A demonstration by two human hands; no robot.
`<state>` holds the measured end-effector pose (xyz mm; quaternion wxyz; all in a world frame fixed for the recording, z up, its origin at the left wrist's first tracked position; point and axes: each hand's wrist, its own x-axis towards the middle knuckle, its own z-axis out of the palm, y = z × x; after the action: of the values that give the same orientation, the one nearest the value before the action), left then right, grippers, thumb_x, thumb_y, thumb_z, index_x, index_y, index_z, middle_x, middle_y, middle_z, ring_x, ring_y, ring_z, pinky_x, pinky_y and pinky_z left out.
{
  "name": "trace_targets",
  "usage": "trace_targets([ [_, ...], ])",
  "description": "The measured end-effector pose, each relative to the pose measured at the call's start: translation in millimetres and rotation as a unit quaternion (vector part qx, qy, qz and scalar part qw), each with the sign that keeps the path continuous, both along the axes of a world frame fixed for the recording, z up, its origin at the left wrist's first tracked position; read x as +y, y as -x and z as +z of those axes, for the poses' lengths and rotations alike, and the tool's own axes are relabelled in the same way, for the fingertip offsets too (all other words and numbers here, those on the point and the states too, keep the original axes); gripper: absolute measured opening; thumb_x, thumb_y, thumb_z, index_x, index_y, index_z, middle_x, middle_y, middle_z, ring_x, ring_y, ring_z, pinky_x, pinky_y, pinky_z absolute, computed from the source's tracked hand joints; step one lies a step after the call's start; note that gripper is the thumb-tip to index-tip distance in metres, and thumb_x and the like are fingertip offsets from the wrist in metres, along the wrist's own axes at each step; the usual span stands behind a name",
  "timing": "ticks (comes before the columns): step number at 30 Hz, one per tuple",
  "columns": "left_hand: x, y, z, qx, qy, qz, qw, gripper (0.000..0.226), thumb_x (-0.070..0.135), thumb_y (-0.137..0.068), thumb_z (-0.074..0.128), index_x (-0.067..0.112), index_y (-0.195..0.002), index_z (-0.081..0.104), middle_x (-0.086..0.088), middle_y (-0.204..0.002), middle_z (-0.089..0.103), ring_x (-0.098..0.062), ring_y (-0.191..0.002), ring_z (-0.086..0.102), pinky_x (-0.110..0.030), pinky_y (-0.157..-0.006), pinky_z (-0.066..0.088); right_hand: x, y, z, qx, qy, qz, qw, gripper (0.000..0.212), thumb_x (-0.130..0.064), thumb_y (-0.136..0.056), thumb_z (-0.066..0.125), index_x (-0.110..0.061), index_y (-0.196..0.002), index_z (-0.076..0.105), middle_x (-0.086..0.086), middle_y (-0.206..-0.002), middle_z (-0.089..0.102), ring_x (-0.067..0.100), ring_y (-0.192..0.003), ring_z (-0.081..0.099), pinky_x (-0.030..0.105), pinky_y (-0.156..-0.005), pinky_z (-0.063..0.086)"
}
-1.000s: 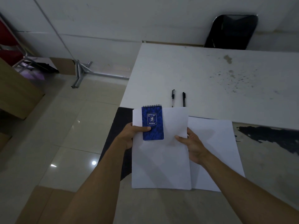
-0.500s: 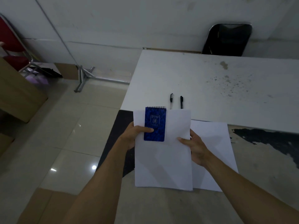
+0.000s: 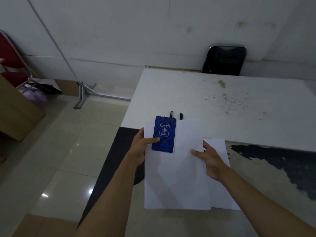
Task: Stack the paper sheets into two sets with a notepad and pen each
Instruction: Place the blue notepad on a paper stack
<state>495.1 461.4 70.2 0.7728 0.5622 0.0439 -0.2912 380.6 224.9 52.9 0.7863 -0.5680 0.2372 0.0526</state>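
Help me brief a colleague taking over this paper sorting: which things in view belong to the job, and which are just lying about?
Part of the job:
- held paper sheets
- second sheet pile underneath
- blue notepad, pinned by the left hand
- two pens

Just lying about:
- black chair
- red chair
- cardboard box

plain office or meeting room, sparsely kept. long white table [image 3: 222, 103], top stained and speckled, set near a bare white wall [image 3: 136, 31]. black folding chair [image 3: 224, 60] at far side, red metal-framed chair [image 3: 10, 62] at left. glossy tiled floor [image 3: 59, 159]; cardboard boxes [image 3: 15, 108] stand on it.
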Motion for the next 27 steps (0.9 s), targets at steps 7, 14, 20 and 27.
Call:
trace_targets([
  [7, -32.9, 16.1, 1.0, -0.019, 0.052, 0.053, 0.997, 0.057, -0.012, -0.078, 0.07, 0.018, -0.124, 0.059, -0.01, -0.115, 0.072, -0.03, -0.102, 0.07, -0.046, -0.077, 0.06, -26.8, 16.4, 7.9, -0.002, 0.022, -0.021, 1.0, 0.049, 0.003, -0.089, 0.067, -0.014, -0.135, 0.059, 0.009, -0.121, 0.072, 0.031, -0.114, 0.067, 0.049, -0.1, 0.052],
  [14, -62.0, 27.3, -8.6, -0.032, 0.027, -0.039, 0.998, 0.094, -0.018, -0.069, 0.074, 0.037, -0.139, 0.043, -0.006, -0.121, 0.069, -0.028, -0.105, 0.07, -0.046, -0.076, 0.059, -54.7, 50.4, 6.2, 0.007, 0.01, -0.05, 0.999, 0.043, 0.005, -0.088, 0.066, -0.016, -0.125, 0.064, 0.009, -0.114, 0.075, 0.027, -0.1, 0.073, 0.044, -0.086, 0.06],
  [20, -110.1, 37.8, 1.9, -0.046, -0.015, -0.118, 0.992, 0.073, -0.015, -0.069, 0.075, 0.021, -0.13, 0.056, -0.013, -0.121, 0.069, -0.032, -0.105, 0.069, -0.052, -0.08, 0.058, -101.1, 85.2, 6.9, 0.009, -0.021, -0.057, 0.998, 0.054, -0.004, -0.079, 0.073, -0.016, -0.131, 0.062, 0.014, -0.124, 0.07, 0.04, -0.113, 0.066, 0.057, -0.096, 0.053],
  [27, -203.8, 82.1, 3.1, -0.022, -0.025, -0.091, 0.995, 0.031, 0.0, -0.084, 0.071, 0.006, -0.115, 0.068, -0.016, -0.11, 0.073, -0.036, -0.1, 0.071, -0.049, -0.082, 0.058, -172.9, 122.2, 15.9, 0.006, -0.026, -0.115, 0.993, 0.046, 0.002, -0.088, 0.065, -0.018, -0.13, 0.062, 0.011, -0.12, 0.072, 0.033, -0.103, 0.071, 0.046, -0.08, 0.061],
])
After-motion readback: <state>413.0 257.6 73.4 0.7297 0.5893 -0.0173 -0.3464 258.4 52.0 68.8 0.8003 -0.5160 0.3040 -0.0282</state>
